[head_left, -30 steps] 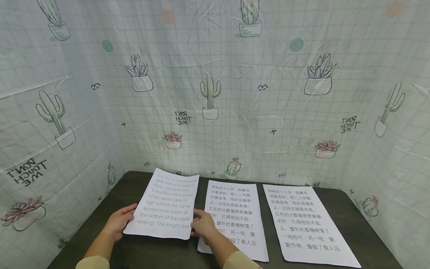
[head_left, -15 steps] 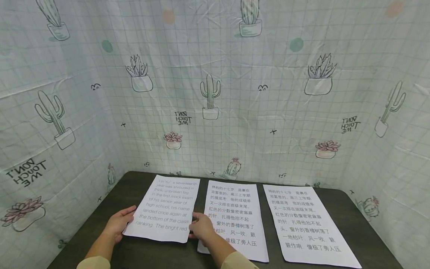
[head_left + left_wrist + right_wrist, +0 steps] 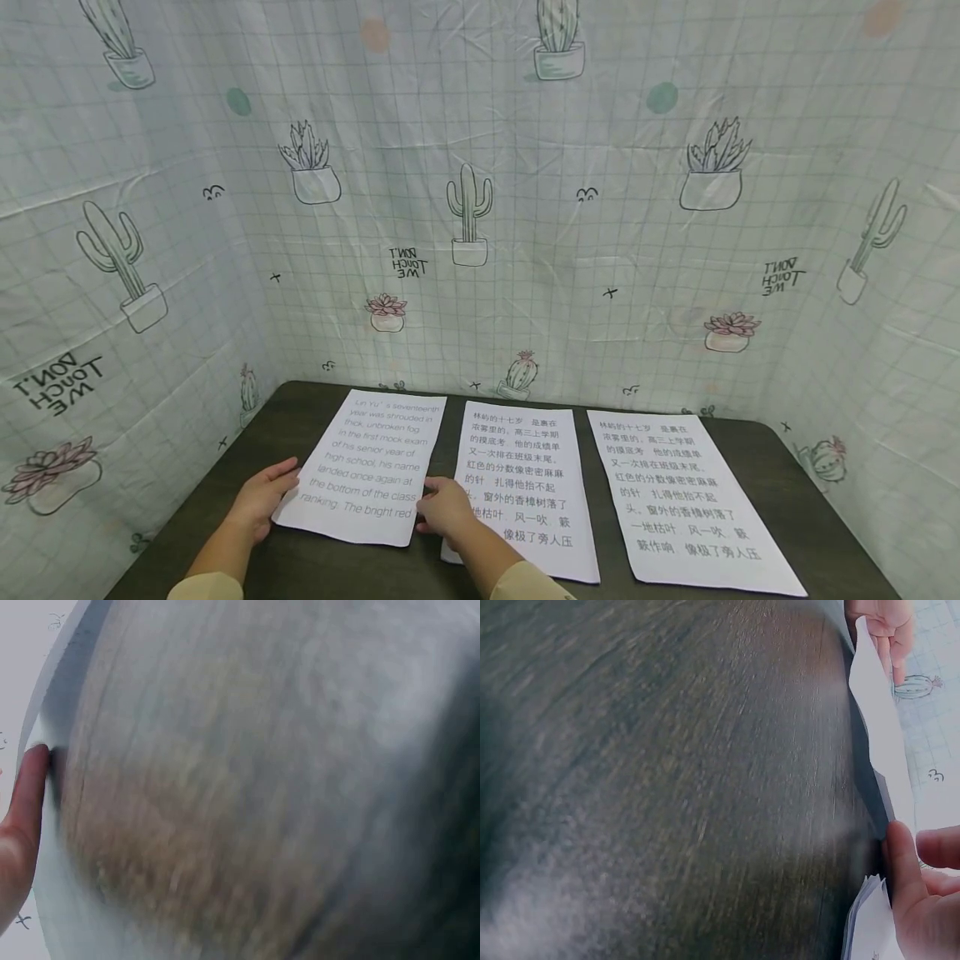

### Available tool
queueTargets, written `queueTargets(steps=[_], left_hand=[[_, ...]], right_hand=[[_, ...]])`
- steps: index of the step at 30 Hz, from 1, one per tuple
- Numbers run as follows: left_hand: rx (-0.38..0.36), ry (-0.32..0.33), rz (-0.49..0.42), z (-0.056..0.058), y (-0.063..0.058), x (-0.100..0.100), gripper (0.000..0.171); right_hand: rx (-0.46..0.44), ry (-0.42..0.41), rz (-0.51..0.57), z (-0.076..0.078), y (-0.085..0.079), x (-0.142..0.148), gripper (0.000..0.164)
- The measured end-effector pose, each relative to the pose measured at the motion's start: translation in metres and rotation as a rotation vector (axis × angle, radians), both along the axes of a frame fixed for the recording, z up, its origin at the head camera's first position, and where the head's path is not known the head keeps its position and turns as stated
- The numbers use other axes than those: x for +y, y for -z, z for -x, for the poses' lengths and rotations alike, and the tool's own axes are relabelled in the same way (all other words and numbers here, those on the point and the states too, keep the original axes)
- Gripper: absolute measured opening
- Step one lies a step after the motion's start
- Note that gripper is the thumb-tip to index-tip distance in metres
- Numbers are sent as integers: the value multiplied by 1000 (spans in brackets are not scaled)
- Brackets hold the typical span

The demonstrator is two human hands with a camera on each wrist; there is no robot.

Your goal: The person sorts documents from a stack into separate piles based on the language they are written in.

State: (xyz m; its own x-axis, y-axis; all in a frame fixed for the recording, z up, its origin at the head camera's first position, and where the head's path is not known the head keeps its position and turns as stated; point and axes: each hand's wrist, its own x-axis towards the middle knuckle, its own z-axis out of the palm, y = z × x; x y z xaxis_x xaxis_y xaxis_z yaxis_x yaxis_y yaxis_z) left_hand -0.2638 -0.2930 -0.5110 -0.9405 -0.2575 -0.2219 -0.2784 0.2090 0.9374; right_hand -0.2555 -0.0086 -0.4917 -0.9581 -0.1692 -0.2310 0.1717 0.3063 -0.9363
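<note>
On the left of the dark table lies a white sheet of paper (image 3: pixel 360 467) printed in English, its near edge slightly raised in the right wrist view. At its left edge my left hand (image 3: pixel 258 504) holds the paper, fingers along the side; the left wrist view shows one finger (image 3: pixel 26 795) at the edge. My right hand (image 3: pixel 446 507) pinches the right edge near the lower corner, thumb and fingers bent. That hand and forearm overlap a middle stack of paper (image 3: pixel 525 492) with Chinese print, hiding part of its lower left.
Another Chinese-printed paper (image 3: pixel 690 500) lies to the right, slanting toward the table's front. A cloth (image 3: pixel 525 208) with cactus drawings hangs behind and at both sides of the table (image 3: pixel 795 492). The middle stack shows several layered edges (image 3: pixel 855 922) in the right wrist view.
The English sheet has come down from a tilted, raised position and lies flatter, shifted slightly toward me. My right hand has moved slightly left and down with it; the other papers stay put.
</note>
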Motion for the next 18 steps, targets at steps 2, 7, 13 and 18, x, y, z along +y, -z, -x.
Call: queueTargets(steps=[2, 7, 13, 18], left_hand=[[1, 11, -5, -1, -2, 0, 55], [18, 45, 11, -4, -8, -1, 55], [15, 27, -3, -4, -14, -2, 55], [31, 60, 0, -5, -20, 0, 56]], right_hand=[[2, -5, -11, -1, -1, 0, 49], [3, -15, -37, -3, -6, -1, 49], [24, -51, -78, -6, -14, 1, 54], [73, -79, -131, -6, -20, 5, 54]])
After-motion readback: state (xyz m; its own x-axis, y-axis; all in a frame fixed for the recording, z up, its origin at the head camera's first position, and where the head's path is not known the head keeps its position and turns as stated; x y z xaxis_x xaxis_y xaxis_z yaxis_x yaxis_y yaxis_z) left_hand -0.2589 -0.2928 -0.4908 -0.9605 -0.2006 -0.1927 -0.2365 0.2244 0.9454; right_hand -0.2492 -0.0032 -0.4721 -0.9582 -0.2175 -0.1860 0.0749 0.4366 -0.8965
